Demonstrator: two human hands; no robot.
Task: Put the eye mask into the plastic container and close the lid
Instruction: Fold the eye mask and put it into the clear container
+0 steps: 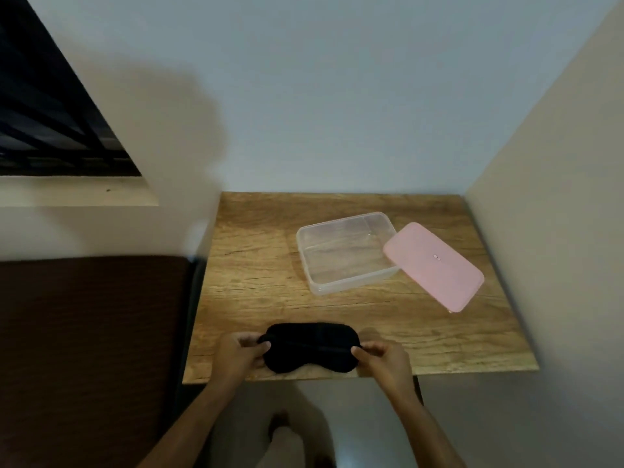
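Observation:
A black eye mask lies near the front edge of the wooden table. My left hand pinches its left end and my right hand pinches its right end. Farther back, right of centre, stands a clear plastic container, open with nothing inside. Its pink lid rests beside it on the right, one edge leaning on the container's rim.
Walls close the table in at the back and on the right. A dark brown surface adjoins the table's left side. A barred window is at the upper left. Bare wood lies between the mask and the container.

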